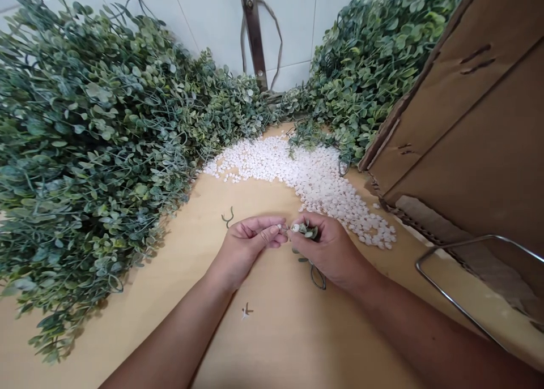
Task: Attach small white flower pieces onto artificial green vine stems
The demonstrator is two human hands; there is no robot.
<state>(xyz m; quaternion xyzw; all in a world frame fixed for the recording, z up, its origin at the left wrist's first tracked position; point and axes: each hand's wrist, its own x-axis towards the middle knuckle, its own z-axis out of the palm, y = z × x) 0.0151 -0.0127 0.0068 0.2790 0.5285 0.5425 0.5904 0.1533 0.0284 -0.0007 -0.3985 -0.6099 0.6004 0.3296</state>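
Note:
My left hand (pixel 250 242) is closed in a pinch, with a small white bead-like piece (pixel 279 227) between thumb and fingertips. Facing it, my right hand (pixel 334 250) grips an artificial leafy sprig (pixel 310 230); a white piece (pixel 296 227) shows at the sprig's end. The fingertips of both hands nearly meet above the tan tabletop (pixel 255 338). Below my right hand hangs a dark green looped stem (pixel 318 277), partly hidden by the fingers. Just beyond my hands lies a spread of many small white pieces (pixel 314 179).
A large heap of artificial greenery (pixel 106 140) fills the left, with another heap (pixel 374 66) at the back right. To the right leans a cardboard box (pixel 476 117), near a bent metal wire (pixel 450 304). Green stem scraps (pixel 228 216) and a small pale scrap (pixel 246 311) lie on the table.

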